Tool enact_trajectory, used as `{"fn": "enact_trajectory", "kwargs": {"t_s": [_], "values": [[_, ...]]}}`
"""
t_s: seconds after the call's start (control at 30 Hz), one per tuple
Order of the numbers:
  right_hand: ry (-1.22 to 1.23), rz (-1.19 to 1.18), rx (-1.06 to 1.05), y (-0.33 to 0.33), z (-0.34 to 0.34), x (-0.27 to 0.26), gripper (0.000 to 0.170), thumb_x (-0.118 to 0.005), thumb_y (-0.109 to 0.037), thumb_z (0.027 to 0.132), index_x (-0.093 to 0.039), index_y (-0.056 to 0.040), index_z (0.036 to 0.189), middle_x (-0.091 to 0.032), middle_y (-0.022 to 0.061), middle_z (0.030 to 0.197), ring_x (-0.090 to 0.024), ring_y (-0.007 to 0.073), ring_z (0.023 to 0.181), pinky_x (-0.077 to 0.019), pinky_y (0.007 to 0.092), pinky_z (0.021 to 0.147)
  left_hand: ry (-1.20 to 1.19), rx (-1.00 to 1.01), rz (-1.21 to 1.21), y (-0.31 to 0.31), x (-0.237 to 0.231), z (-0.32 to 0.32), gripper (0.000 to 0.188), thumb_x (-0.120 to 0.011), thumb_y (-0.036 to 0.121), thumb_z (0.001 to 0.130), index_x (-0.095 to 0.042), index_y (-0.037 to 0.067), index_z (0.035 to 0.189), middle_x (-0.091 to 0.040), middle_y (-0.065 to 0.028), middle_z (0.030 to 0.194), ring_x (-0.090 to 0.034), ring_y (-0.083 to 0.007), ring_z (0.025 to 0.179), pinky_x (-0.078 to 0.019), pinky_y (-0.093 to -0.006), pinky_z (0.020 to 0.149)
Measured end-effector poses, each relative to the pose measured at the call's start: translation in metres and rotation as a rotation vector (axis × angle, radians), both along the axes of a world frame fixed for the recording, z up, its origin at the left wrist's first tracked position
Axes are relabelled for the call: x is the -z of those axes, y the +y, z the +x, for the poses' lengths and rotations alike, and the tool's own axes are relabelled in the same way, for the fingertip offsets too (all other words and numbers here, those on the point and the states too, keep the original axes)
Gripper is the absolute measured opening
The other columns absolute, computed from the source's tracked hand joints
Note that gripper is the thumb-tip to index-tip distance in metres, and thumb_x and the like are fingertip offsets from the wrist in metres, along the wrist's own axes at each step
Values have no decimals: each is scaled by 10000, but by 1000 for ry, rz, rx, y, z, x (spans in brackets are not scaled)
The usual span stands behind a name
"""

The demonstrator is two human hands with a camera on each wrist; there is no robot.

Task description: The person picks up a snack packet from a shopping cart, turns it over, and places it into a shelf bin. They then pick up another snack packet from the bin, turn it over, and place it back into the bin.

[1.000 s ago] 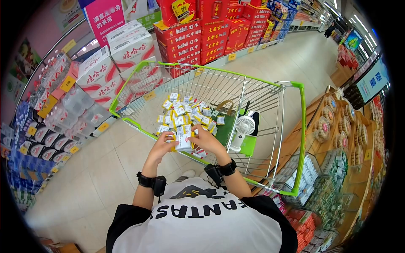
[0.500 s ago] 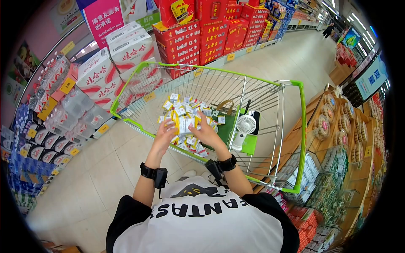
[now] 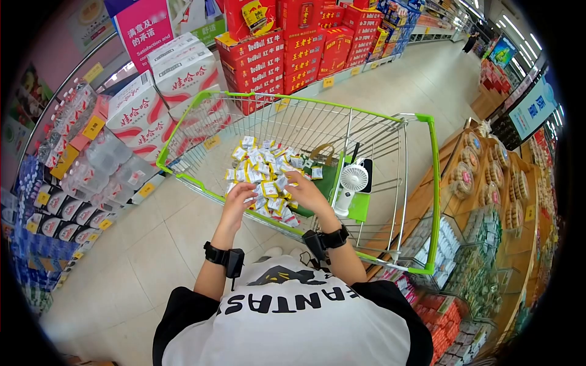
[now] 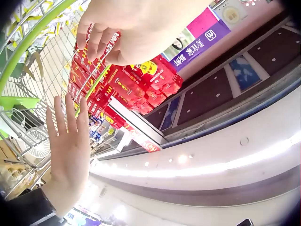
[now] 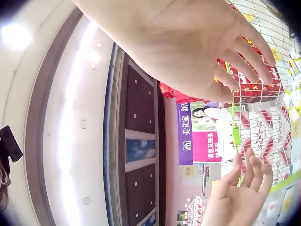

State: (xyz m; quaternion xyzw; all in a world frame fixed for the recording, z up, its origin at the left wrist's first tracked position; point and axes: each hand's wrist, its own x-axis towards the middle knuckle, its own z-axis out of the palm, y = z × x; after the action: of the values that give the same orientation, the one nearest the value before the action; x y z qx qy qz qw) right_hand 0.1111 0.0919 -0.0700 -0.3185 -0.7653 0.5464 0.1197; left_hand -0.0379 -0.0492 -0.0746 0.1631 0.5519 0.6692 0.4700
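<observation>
Small white-and-yellow wrapped packets (image 3: 264,166) lie heaped in the shopping cart (image 3: 421,116). My left hand (image 3: 235,206) hovers at the near left side of the heap, its fingers loosely bent and holding nothing. On the other side, my right hand (image 3: 309,195) reaches over the heap with fingers extended, and it is empty too. Several packets show in the gap between the hands. The left wrist view has the right hand (image 4: 69,146) with its fingers straight and spread. Loosely bent fingers of the left hand (image 5: 242,195) appear in the right wrist view.
Right of the heap, a dark green bag (image 3: 323,178) and a white handheld fan (image 3: 353,180) lie in the cart. Red drink boxes (image 3: 251,64) and white cartons (image 3: 183,70) are stacked beyond it. Wooden shelves (image 3: 452,165) with packaged food stand at the right.
Both hands were on a white-and-yellow packet at the heap's near side; they have let go of it and moved apart. The packet now lies among the others.
</observation>
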Motion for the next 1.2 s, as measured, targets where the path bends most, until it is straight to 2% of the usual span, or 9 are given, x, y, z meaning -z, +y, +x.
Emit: {"fn": "enact_trajectory", "kwargs": {"t_s": [0.03,0.1,0.2,0.7,0.8,0.87,0.93,1.07,1.2], "values": [[0,-1,1,0,1,-1,433,-522,-147,782,-377,-85,1185,-503,115,1044,-550,184,833,-449,282,674,-2,6,4,-1,0,-1,144,-476,63,775,-495,49,917,-521,-46,928,-512,-134,818,-419,-277,735],[103,52,48,0,2,-6,337,-506,-147,776,-449,-51,1094,-565,138,894,-562,220,772,-444,298,669,-4,13,8,-4,0,-2,128,-476,63,775,-497,51,901,-528,-44,914,-511,-128,809,-421,-273,727],[138,59,79,1,4,-12,284,-481,-106,774,-481,-48,1051,-575,117,836,-564,204,758,-442,285,669,-11,8,10,-6,-1,-4,118,-467,81,776,-518,47,877,-541,-53,886,-515,-134,794,-424,-272,724],[238,79,88,-19,6,-33,203,-508,-94,778,-531,-34,971,-565,52,740,-522,118,648,-429,239,595,-4,86,20,-6,-7,-12,100,-452,95,798,-512,45,861,-559,-55,831,-518,-112,750,-428,-243,701],[260,77,88,-26,7,-39,196,-516,-95,788,-528,-28,972,-566,52,750,-516,112,638,-429,237,585,34,162,21,-1,-9,-11,108,-455,103,801,-514,47,872,-560,-50,837,-521,-108,757,-422,-240,700],[285,61,123,-29,9,-41,199,-519,-94,793,-526,-23,979,-564,58,752,-524,120,642,-435,242,592,97,339,-8,2,-16,-8,118,-456,102,802,-507,48,893,-552,-54,839,-516,-115,772,-420,-250,711],[223,43,118,-33,13,-47,233,-522,-108,796,-518,-23,1013,-594,88,849,-573,135,763,-452,246,671,125,440,6,6,-16,-6,123,-452,112,809,-509,48,897,-552,-49,847,-520,-116,786,-417,-245,711],[235,114,183,-40,24,-49,219,-530,-117,791,-535,-14,985,-595,74,835,-569,136,725,-451,251,644,158,594,63,17,-12,1,122,-452,108,812,-510,42,897,-551,-47,849,-522,-117,799,-413,-243,705],[268,190,302,-48,37,-45,219,-507,-82,788,-524,-17,997,-590,100,812,-572,164,719,-449,261,651,126,740,108,30,-1,9,123,-449,92,820,-508,37,913,-554,-37,850,-511,-101,791,-403,-227,676]]}}
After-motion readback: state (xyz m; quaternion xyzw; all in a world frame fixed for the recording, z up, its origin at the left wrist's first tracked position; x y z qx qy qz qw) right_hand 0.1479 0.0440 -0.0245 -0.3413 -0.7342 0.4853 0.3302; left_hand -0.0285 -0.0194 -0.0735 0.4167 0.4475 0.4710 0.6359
